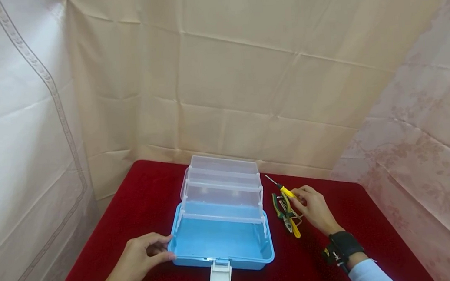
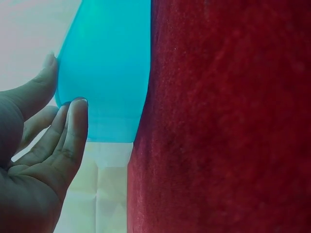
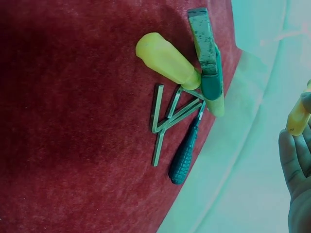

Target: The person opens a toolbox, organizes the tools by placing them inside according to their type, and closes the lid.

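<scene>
A light blue toolbox (image 1: 220, 241) stands with its clear tiered trays (image 1: 222, 190) folded back and a white latch (image 1: 220, 278) hanging at the front. My left hand (image 1: 144, 252) holds its front left corner between thumb and fingers; the left wrist view shows this hand (image 2: 53, 131) against the blue wall (image 2: 107, 73). To the box's right, my right hand (image 1: 312, 206) pinches a screwdriver by its yellow handle (image 1: 287, 192), shaft pointing up and left. Beneath it lie pliers (image 1: 286, 212), another yellow-handled tool (image 3: 167, 59), several hex keys (image 3: 158, 109) and a dark green-handled tool (image 3: 182, 158).
A red cloth (image 1: 135, 207) covers the table. Pale cloth hangs behind (image 1: 225, 92) and at both sides, with a patterned drape (image 1: 425, 144) on the right. The loose tools lie close together beside the box's right wall.
</scene>
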{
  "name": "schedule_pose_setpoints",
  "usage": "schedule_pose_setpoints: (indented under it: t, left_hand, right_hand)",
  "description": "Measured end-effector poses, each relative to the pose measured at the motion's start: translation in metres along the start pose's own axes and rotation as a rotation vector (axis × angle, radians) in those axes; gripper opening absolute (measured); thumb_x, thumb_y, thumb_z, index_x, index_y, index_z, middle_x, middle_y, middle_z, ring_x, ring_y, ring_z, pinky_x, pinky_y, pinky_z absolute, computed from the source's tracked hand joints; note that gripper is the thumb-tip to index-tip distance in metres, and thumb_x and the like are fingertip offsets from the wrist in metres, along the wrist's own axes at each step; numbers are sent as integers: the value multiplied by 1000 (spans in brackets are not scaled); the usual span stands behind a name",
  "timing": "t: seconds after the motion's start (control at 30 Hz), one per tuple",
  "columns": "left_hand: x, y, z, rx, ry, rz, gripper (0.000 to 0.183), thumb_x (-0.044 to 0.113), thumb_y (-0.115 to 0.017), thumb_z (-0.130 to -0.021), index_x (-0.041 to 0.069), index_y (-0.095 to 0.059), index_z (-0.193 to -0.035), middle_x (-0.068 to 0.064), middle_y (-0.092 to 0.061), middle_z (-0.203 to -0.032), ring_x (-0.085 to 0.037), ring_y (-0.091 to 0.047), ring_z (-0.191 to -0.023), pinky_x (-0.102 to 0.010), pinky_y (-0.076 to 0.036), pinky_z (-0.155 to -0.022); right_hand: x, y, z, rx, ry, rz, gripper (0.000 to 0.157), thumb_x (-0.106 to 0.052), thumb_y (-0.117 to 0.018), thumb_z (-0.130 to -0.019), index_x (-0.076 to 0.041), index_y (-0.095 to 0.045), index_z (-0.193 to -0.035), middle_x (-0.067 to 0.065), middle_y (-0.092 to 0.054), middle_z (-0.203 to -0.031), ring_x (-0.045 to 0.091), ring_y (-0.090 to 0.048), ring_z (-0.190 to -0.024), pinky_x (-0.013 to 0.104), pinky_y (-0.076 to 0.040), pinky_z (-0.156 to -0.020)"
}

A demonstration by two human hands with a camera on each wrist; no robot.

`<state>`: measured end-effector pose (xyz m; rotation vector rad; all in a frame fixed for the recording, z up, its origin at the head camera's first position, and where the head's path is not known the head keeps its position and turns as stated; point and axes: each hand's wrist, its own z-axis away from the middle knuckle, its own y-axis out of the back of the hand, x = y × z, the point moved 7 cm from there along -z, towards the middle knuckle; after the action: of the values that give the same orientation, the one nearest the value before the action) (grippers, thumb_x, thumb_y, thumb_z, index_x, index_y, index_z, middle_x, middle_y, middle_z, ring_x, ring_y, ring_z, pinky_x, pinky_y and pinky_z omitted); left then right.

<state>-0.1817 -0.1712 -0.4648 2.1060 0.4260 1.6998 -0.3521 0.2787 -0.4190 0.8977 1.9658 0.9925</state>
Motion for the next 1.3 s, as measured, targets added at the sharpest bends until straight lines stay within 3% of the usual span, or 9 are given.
schedule_pose_setpoints:
  t: [0.8, 1.3]
  left_hand:
    - [1, -1, 2, -13, 5, 4, 56, 44, -79, -76, 5, -70, -115, 0, -69, -95, -5, -63, -71, -21, -54, -70]
    - [-1, -2, 3, -1, 13, 11, 54, 43, -78, -77, 6, -70, -115, 2, -69, -93, -6, -63, -70, -21, -55, -69]
  right_hand:
    - [-13, 4, -9, 4, 3, -21, 23, -18, -71, -90, -8, -71, -110, -1, -56, -96, 16, -54, -79, 26, -51, -64]
    - [-17, 4, -13, 0, -17, -26, 23, -22, -71, -90, -10, -71, -110, 0, -57, -98, 20, -55, -81, 28, -52, -68]
